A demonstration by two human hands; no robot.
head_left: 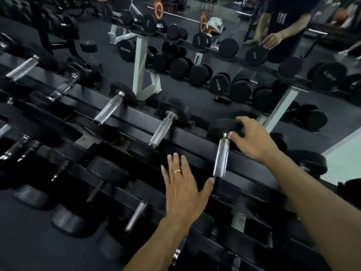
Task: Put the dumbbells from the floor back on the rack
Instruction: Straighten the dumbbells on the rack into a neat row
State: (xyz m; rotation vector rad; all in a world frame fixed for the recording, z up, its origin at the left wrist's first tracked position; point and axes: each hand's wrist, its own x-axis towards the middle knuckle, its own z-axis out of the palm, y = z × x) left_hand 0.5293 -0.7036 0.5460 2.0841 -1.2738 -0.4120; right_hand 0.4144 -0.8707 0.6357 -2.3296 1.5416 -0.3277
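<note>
A black dumbbell with a chrome handle point(221, 157) lies across the top tier of the black rack point(195, 141), in front of a mirror. My right hand point(252, 139) rests on its far rubber head point(220, 127), fingers curled over the top and thumb near the handle's end. My left hand point(182, 184) is spread flat, fingers apart, hovering beside the near end of that handle with the thumb close to it. It holds nothing. Several other dumbbells sit on the same tier to the left, such as one with a chrome handle point(162, 129).
Lower rack tiers hold more dumbbells point(135, 216). The mirror behind reflects the rack, a white rack post point(141, 63), a barbell with red plates point(158, 7) and a person's hands point(272, 41). Dark rubber floor point(25, 241) lies at the lower left.
</note>
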